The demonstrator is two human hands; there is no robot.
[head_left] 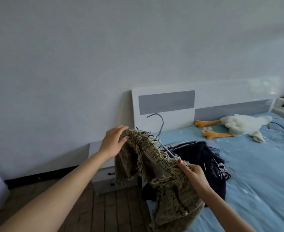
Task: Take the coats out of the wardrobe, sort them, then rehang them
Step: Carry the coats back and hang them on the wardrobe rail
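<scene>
An olive-beige tweed coat (168, 186) with fringed edges hangs between my hands on a grey wire hanger (160, 131), whose hook stands up above the collar. My left hand (112, 141) grips the coat's left shoulder, thumb against the fabric. My right hand (190, 169) pinches the right shoulder where the hanger arm ends. The coat droops over the bed's near corner. A dark navy fringed coat (203, 158) lies on the blue bed (258, 181) just behind it.
A white plush goose (240, 126) with orange feet lies near the white headboard (166, 101). A white bedside drawer unit (102, 178) stands left of the bed on the wooden floor (107, 213). Cables and clutter sit at the far right edge.
</scene>
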